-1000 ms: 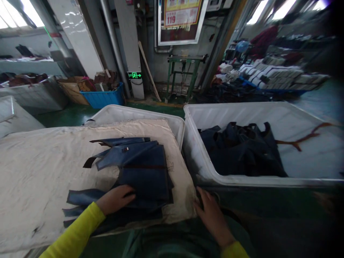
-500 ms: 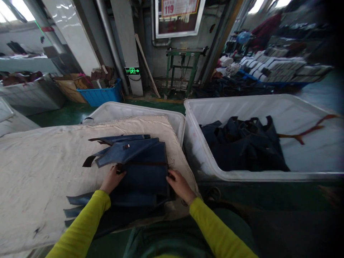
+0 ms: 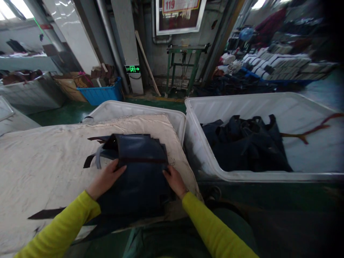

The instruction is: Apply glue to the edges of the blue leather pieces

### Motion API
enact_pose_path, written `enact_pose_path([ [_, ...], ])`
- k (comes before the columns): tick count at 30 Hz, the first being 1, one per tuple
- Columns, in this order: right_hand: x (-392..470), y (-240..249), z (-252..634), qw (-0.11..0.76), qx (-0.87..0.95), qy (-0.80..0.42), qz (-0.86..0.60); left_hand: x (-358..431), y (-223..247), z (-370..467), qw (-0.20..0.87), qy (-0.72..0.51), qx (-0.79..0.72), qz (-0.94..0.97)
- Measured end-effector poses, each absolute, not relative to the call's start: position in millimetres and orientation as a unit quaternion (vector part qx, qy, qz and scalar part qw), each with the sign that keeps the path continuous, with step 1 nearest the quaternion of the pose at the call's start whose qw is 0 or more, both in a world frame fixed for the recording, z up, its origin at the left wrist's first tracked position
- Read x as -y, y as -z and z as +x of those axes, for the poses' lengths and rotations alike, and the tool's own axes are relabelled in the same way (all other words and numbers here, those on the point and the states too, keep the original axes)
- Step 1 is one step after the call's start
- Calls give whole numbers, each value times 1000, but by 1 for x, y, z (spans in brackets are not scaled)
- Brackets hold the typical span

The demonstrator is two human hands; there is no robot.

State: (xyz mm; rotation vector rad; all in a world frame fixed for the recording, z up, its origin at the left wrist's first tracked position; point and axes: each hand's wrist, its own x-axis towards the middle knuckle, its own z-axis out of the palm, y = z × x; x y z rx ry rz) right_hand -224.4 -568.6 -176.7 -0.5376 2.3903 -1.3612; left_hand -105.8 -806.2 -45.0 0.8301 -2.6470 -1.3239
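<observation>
A dark blue, slightly shiny garment piece point(image 3: 142, 179) with a brown strip across it lies on a stack of similar pieces. My left hand point(image 3: 107, 175) grips its left edge, thumb on top and the other fingers hidden beneath. At the right edge, my right hand point(image 3: 174, 178) pinches the same piece between thumb and fingers. Beyond my hands the piece bulges up off the stack, its far left corner raised. Loose strap ends point(image 3: 90, 160) stick out to the left of the stack. Everything rests on a cream cloth-covered surface point(image 3: 48, 161).
To the right stands a white plastic tub point(image 3: 228, 175) holding a heap of dark blue pieces point(image 3: 249, 143). Another white tub point(image 3: 150, 107) sits behind the cloth surface. Farther back are a blue bin point(image 3: 102, 95), a green metal stand point(image 3: 188, 68) and stacked white bundles point(image 3: 282, 64).
The upper piece, folded askew before, now lies across the stack with its far part bulging. My left hand has shifted its hold at the left edge; my right hand stays at the right edge.
</observation>
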Motion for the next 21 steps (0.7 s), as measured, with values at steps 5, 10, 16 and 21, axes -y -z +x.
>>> enact_pose_path([
  [5, 573, 172, -220, 172, -838, 480, -191, 790, 47, -74, 14, 534, 800, 274],
  [10, 574, 167, -219, 155, -862, 431, -215, 797, 104, -49, -79, 641, 648, 405],
  [16, 574, 165, -224, 153, -867, 413, -233, 806, 111, -55, -53, 568, 715, 404],
  [21, 576, 169, -226, 142, -865, 415, -245, 806, 120, -61, -35, 620, 662, 420],
])
